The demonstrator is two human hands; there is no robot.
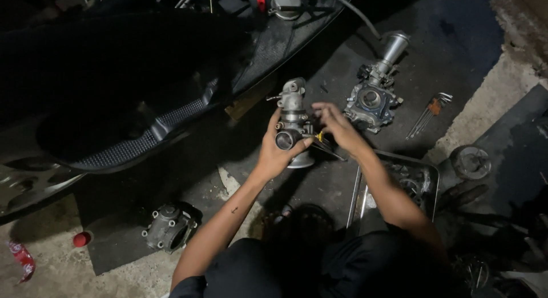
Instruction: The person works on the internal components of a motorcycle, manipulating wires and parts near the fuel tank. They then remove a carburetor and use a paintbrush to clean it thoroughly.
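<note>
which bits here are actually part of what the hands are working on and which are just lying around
In hand:
- carburetor body, gripped by the left hand
- right hand at its side, by a small yellow part

Lying about:
- second carburetor assembly
- hex key set
- metal tray
- grey housing
- red cap
- scooter body

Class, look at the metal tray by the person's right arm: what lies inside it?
Inside the metal tray, a dim heap of small metal parts shows near its far end. The right forearm crosses the tray's near side, so whatever lies there is covered.
</note>
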